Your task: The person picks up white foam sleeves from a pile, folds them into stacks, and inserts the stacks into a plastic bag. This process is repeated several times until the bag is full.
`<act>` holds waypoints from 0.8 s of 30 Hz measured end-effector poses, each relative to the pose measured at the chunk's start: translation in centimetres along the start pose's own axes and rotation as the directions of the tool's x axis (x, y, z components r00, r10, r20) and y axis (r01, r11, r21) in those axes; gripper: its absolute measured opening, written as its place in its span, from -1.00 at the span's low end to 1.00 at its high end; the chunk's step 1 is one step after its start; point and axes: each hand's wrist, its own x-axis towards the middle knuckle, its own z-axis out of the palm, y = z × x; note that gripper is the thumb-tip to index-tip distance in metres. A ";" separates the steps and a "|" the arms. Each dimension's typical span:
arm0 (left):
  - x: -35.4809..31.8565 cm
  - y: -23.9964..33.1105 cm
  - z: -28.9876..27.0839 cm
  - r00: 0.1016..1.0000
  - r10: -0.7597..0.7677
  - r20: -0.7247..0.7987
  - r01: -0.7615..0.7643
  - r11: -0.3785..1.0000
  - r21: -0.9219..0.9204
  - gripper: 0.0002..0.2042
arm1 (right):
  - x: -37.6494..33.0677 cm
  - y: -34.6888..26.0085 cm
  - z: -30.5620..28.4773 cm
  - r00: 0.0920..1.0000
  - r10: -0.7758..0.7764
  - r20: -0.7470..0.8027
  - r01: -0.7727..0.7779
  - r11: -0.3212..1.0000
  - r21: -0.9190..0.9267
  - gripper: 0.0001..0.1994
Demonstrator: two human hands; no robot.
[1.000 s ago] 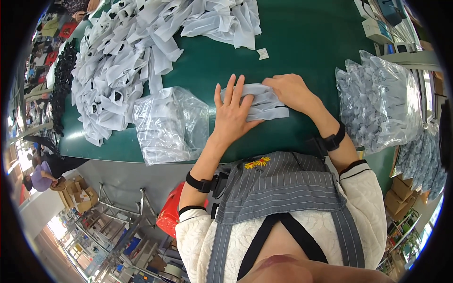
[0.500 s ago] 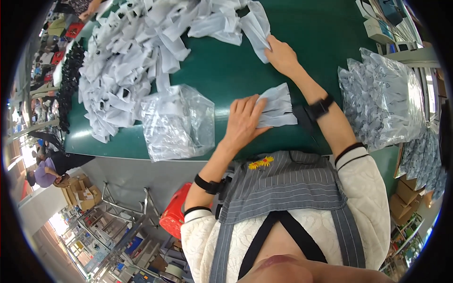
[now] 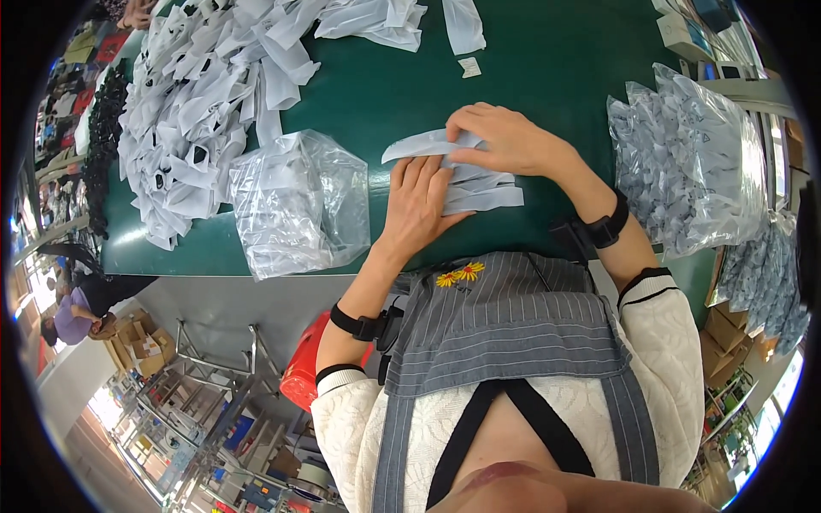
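Note:
My left hand [image 3: 419, 195] lies with fingers stretched out on a small stack of translucent white plastic packets [image 3: 483, 195] near the table's front edge. In my right hand [image 3: 505, 141], thumb and fingers pinch another narrow white packet [image 3: 419, 145]. This packet lies slanted across the stack, and its free end reaches past my left fingertips. A clear plastic bag [image 3: 299, 205] is on the table to the left of my left hand. Beyond it spreads a large heap of similar white packets [image 3: 192, 111], some showing small black parts.
A full clear bag of grey-white packets [image 3: 693, 171] stands at the right. A single packet [image 3: 464, 26] and a small white label [image 3: 469, 67] lie farther back on the green table [image 3: 547, 60]. A red container [image 3: 304, 368] is below the table's edge.
My right hand has come back from the far side of the table to the stack, with a packet in it. My left hand stays on the stack. The small label has come into sight.

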 end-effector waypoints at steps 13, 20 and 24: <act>-2.4 0.0 1.0 0.981 -0.116 -0.153 0.126 0.990 0.057 -0.39 | -0.2 -0.2 2.8 0.965 -0.243 -0.098 0.196 0.919 -0.342 -0.57; -2.9 -0.7 0.3 0.976 -0.150 -0.159 0.148 0.989 -0.022 -0.39 | 1.5 -0.7 2.8 0.992 -0.070 0.108 0.099 0.954 -0.283 -0.58; -3.5 -1.1 -0.1 0.975 -0.157 -0.158 0.147 0.987 -0.073 -0.41 | 2.1 -0.5 2.6 0.968 -0.029 0.248 0.067 0.987 -0.146 -0.58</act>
